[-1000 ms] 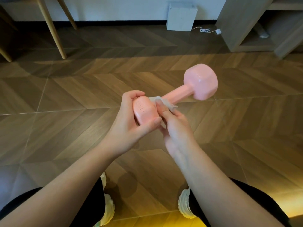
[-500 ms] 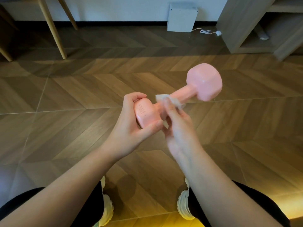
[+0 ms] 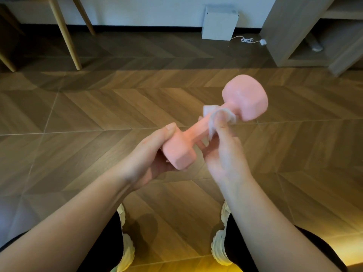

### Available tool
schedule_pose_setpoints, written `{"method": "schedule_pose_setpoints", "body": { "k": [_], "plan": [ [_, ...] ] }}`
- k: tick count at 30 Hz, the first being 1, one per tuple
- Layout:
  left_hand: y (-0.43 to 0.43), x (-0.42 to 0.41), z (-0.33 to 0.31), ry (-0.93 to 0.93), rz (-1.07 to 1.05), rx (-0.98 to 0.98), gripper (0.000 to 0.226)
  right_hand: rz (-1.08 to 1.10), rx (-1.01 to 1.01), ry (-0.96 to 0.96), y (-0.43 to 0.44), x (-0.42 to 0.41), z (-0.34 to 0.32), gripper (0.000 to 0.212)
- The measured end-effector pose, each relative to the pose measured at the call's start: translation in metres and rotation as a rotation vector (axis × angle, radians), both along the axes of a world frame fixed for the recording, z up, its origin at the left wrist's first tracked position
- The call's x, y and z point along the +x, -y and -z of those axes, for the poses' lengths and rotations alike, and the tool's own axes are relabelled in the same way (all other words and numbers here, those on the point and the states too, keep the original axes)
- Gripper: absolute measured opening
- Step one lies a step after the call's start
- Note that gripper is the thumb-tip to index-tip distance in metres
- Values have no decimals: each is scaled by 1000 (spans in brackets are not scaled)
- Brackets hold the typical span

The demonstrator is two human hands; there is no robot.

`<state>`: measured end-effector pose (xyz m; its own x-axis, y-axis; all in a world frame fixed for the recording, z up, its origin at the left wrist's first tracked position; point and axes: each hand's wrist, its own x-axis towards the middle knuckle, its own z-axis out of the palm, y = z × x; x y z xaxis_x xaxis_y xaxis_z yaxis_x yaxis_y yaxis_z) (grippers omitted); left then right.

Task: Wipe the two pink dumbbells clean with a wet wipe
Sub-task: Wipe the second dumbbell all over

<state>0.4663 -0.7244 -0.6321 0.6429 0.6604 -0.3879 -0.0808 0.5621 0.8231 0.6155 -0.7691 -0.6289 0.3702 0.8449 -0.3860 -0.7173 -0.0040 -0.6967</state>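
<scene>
One pink dumbbell (image 3: 197, 131) is held in the air above the herringbone wood floor (image 3: 98, 107), slanting from lower left up to the right. The left hand (image 3: 145, 154) grips its near head from below and from the left, fingers curled under the weight and the thumb lying over the top edge. The right hand (image 3: 225, 154) sits just to the right of the handle, close under the far head. It pinches a white wet wipe (image 3: 211, 127) round the bar, thumb pressed on the cloth, fingers behind the handle and partly hidden; the wipe is blurred. Below the forearms show black trouser legs and two pale shoes (image 3: 125, 250). Against the far wall stand a white box (image 3: 219, 22) with a white cable (image 3: 247, 40), slanted wooden legs (image 3: 64, 34) at left, and a shelf unit (image 3: 294, 36) at right.
</scene>
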Motion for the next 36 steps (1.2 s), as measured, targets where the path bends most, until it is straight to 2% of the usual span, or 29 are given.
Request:
{"method": "schedule_pose_setpoints", "body": {
  "k": [2,5,8,10,12,14,17,20,22,25,29,32,36],
  "plan": [
    [-5,-3,-5,117,61,-116,44,-118,-33,123,6,-13,3,24],
    [-10,-9,-9,211,151,-188,56,-202,-66,243,8,-20,2,26],
    [-10,-11,-8,184,153,-299,67,-119,8,194,2,-1,-6,29],
    [-10,-11,-6,132,139,-374,72,-16,33,146,-2,13,-10,40],
    [-13,-11,-5,86,128,-417,73,16,40,138,-3,18,-12,36],
    [-12,-9,-5,84,117,-372,80,9,58,166,-3,18,-13,14],
    [-7,-3,1,68,24,-167,98,35,72,213,-5,21,-17,9],
    [-5,4,0,-2,-45,-33,84,78,72,167,-5,23,-16,29],
    [-4,7,-3,-27,-4,-54,80,36,94,209,-2,15,-12,27],
    [-1,6,-3,29,80,-151,78,-90,44,339,0,-1,-4,9],
    [-6,-2,1,82,137,-192,76,-189,10,448,5,-14,2,8],
    [-7,-4,0,90,176,-211,74,-189,16,446,6,-17,-1,11],
    [-12,-1,1,54,142,-207,79,-17,71,369,-2,8,-20,17]
  ]
}}
